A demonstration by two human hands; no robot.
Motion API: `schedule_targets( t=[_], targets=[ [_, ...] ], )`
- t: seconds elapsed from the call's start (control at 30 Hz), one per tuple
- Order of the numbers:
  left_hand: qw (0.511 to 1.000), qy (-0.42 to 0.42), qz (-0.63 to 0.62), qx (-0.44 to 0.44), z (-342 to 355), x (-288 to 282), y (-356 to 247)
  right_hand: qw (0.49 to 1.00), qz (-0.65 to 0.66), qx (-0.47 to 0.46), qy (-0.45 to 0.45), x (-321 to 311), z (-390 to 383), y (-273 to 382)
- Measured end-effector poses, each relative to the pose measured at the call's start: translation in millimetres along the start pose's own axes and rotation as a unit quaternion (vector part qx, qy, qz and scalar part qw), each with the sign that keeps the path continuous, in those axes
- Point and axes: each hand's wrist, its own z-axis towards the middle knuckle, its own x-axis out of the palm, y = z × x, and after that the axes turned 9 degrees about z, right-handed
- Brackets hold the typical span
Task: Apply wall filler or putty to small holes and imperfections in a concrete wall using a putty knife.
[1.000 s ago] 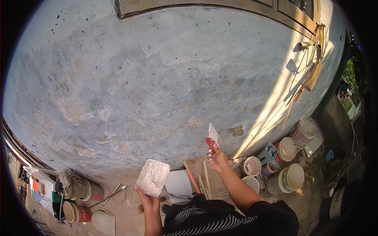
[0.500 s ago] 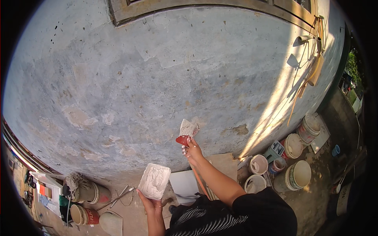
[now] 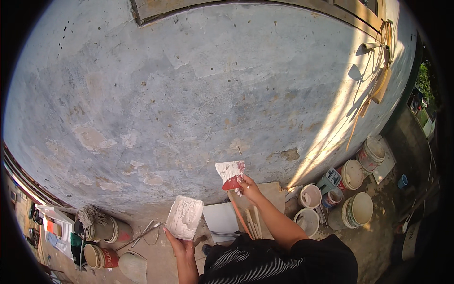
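Note:
My right hand [image 3: 248, 187] grips a putty knife [image 3: 231, 174] by its red end, the wide blade coated with pale putty and tilted up. The blade is close in front of the patchy blue-grey wall [image 3: 189, 94]; whether it touches cannot be told. Lower left, my left hand [image 3: 181, 244] holds up a shallow white tray [image 3: 199, 210] from below, its inside smeared with the same pale paste. A small pale patch [image 3: 239, 146] marks the wall just above the blade.
Several buckets [image 3: 362, 208] stand at the right along the wall, with more buckets [image 3: 94, 255] at the lower left. A white board [image 3: 220, 218] and wooden sticks [image 3: 254, 222] lie at the wall's foot. A wooden window frame [image 3: 189, 10] runs along the top.
My right hand has drawn the putty knife down and slightly right, away from the pale patch, and the blade has turned more face-on. My left hand with the tray stays almost in place.

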Motion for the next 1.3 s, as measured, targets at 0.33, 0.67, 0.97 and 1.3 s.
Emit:
schedule_targets(
  t=[0.33, 0.67, 0.97, 1.3],
  targets=[
    [0.999, 0.012, 0.003, -0.037, 8, 15, 12, 0.878, -0.409, -0.193, -0.155, -46, 47, 70],
    [0.999, 0.015, 0.002, -0.036, 6, 23, 13, 0.86, -0.451, -0.181, -0.155, -95, -7, 33],
    [0.998, 0.033, 0.018, -0.046, 6, 30, 25, 0.796, -0.548, -0.198, -0.162, -31, 10, 113],
    [0.993, 0.072, 0.022, -0.092, -7, 31, 28, 0.87, -0.39, -0.202, -0.226, -155, -66, 10]
  ],
)
